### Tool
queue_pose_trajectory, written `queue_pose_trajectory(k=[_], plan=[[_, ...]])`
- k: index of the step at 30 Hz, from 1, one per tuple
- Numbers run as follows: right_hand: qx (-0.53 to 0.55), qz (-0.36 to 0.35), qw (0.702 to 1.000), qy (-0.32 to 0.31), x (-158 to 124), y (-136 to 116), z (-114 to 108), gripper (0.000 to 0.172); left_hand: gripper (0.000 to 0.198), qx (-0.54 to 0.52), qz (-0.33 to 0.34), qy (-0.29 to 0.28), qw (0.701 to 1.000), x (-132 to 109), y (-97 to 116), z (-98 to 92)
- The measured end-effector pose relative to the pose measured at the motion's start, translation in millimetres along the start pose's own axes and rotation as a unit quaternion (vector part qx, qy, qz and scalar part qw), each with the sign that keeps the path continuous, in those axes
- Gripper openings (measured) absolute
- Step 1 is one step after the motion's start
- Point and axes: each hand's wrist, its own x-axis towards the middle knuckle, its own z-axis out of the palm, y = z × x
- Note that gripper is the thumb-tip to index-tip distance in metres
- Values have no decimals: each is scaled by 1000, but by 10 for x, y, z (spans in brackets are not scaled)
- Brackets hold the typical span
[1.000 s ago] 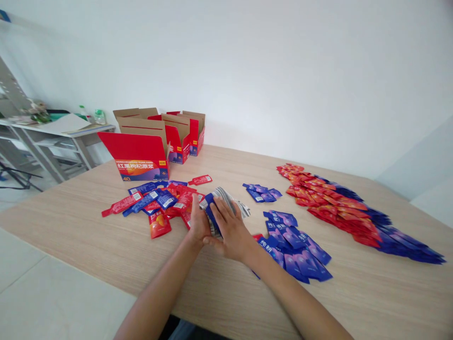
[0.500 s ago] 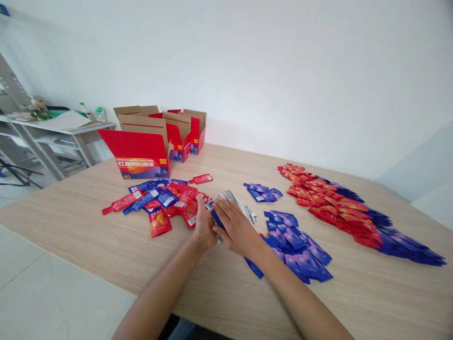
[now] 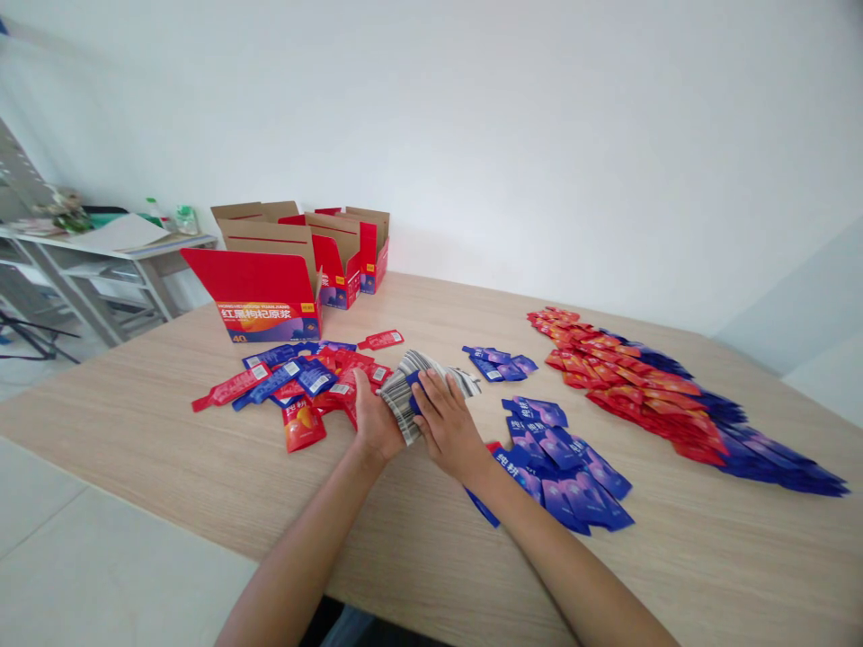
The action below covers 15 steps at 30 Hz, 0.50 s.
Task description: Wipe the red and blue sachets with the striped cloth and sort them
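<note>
Both my hands hold one fanned stack of sachets point(image 3: 413, 385) with silver backs and blue faces, resting on the wooden table point(image 3: 418, 539). My left hand point(image 3: 374, 418) grips the stack's left side with curled fingers. My right hand point(image 3: 449, 422) lies over its right side, fingers pressed on the sachets. Left of my hands sits a loose heap of red and blue sachets point(image 3: 303, 382). A spread of blue sachets point(image 3: 563, 463) lies just right of my right wrist.
Open red cardboard boxes point(image 3: 270, 283) stand at the back left of the table. A small blue pile point(image 3: 499, 364) lies behind my hands, and a long row of red and blue sachets point(image 3: 674, 400) runs along the right. A grey shelf unit point(image 3: 101, 261) stands far left.
Both hands stayed on the stack and shifted slightly. The stack has turned so its silver backs fan out more toward me; a blue sachet now shows below my right forearm.
</note>
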Motion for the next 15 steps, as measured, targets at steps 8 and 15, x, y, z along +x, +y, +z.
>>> queue_pose_trajectory(k=[8, 15], plan=[[-42, 35, 997, 51, 19, 25, -94, 62, 98, 18, -31, -11, 999, -68, -162, 127], [-49, 87, 989, 107, 72, 51, -255, 56, 92, 35, -45, -36, 998, -102, -267, 124]])
